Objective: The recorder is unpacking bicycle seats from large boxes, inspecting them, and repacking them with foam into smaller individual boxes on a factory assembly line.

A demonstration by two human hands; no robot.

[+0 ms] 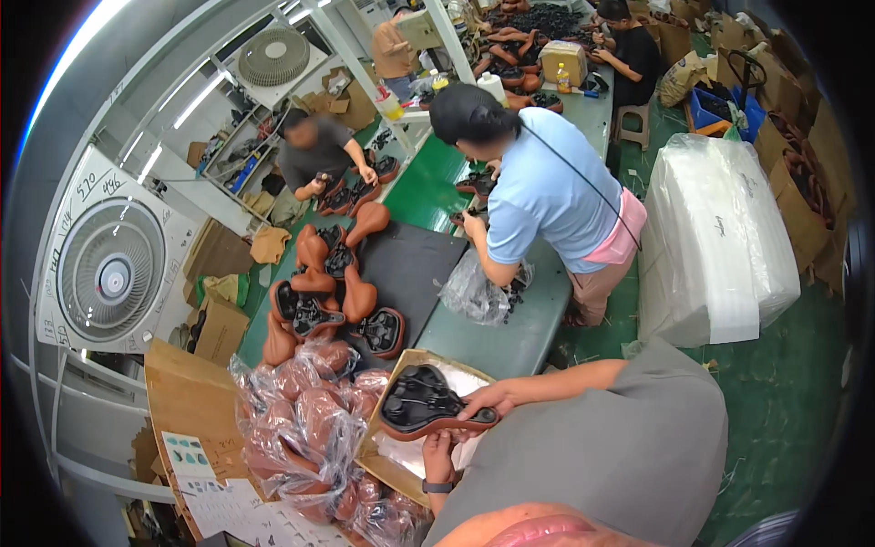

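A brown bicycle saddle (427,401) is held upside down, its black underside facing up and its narrow nose pointing right. My right hand (488,399) closes around the nose end. From below, my left hand (438,456), with a dark band on its wrist, grips the saddle's near edge; its fingers are partly hidden by the saddle. Directly beneath is an open cardboard box (381,467) with white sheet material inside. Left of the box lies a heap of brown saddles in clear plastic bags (310,424).
Unwrapped saddles (358,294) are piled on the green-and-black table (424,273). Across it, a person in light blue (556,182) handles parts beside a clear bag (476,290); another person (319,155) works farther left. A tall plastic-wrapped white stack (715,237) stands right. Fans (111,260) line the left.
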